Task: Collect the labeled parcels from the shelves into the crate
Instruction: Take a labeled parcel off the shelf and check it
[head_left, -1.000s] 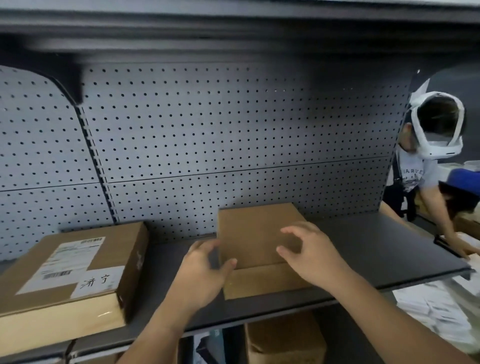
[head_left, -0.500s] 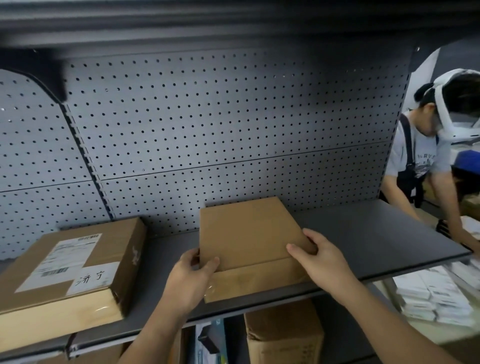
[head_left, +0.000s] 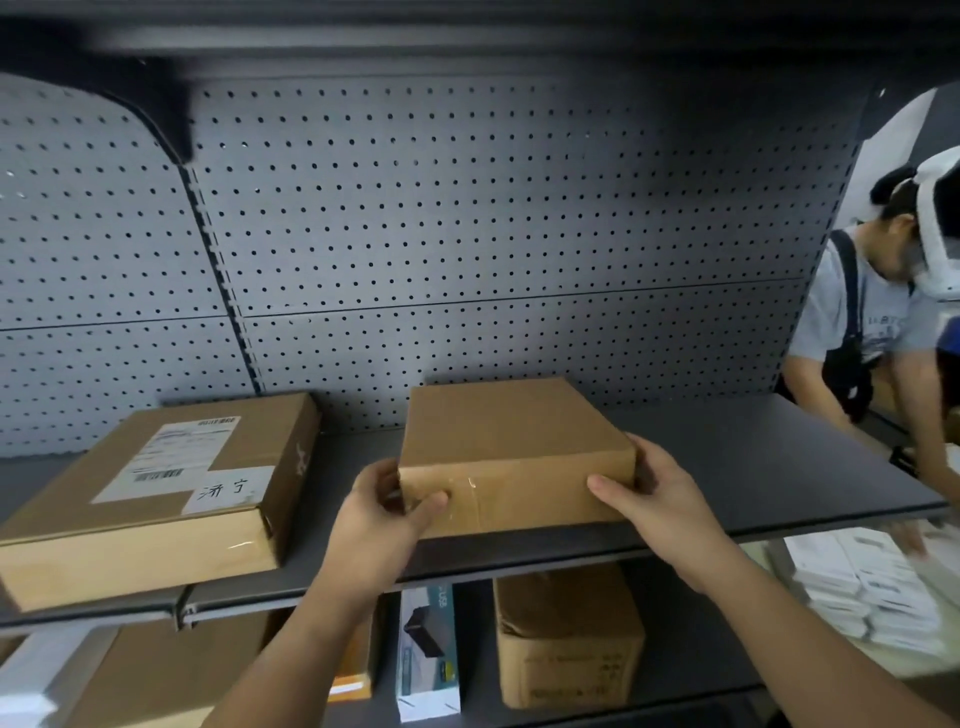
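Now that your right hand (head_left: 662, 501) has slid to the front right corner of the brown parcel (head_left: 511, 431), both hands clamp it on the shelf (head_left: 753, 467), your left hand (head_left: 382, 517) gripping the left corner.

I see a dark grey metal shelf (head_left: 753, 467) carrying two cardboard boxes: a flat labeled parcel (head_left: 156, 499) at its left end, reaching the front edge, and a plain taped box (head_left: 509, 441) mid-shelf by the front edge, apart.
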